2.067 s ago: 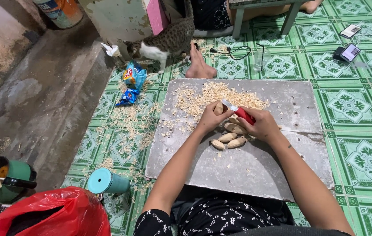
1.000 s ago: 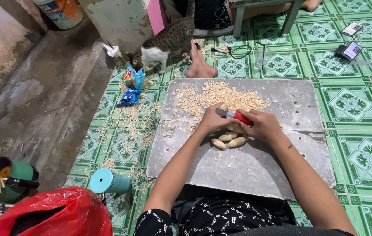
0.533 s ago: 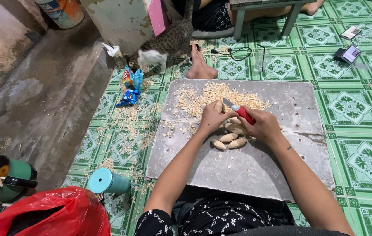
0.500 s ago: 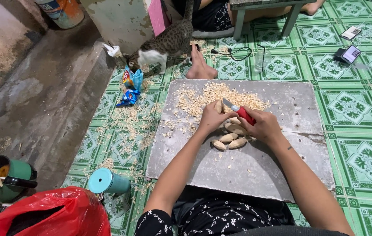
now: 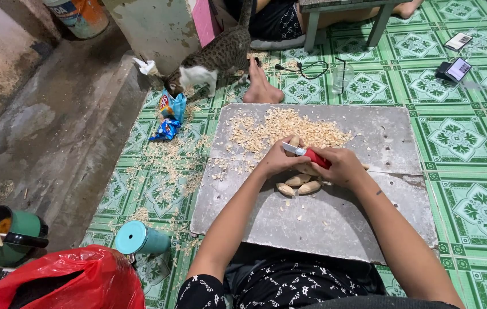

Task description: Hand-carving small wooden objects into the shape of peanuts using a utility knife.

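Note:
My left hand (image 5: 276,161) grips a small pale wooden piece (image 5: 293,141) over a grey board (image 5: 369,200) lying on the floor. In my right hand (image 5: 340,167) is a red-handled knife (image 5: 307,154), its blade pointing left against the piece. Just below my hands, a few carved pale pieces (image 5: 299,184) rest on the board. A heap of light wood shavings (image 5: 286,129) covers the board's far part.
A cat (image 5: 212,60) stands beyond the board beside another person's bare foot (image 5: 261,88). A snack wrapper (image 5: 170,114), a teal cylinder (image 5: 140,239), a red plastic bag (image 5: 66,280) and a green pot (image 5: 3,234) lie to the left. Phones (image 5: 455,57) lie far right.
My hands stay over the board while the knife blade shifts slightly against the held piece. The cat has moved a little by the wall.

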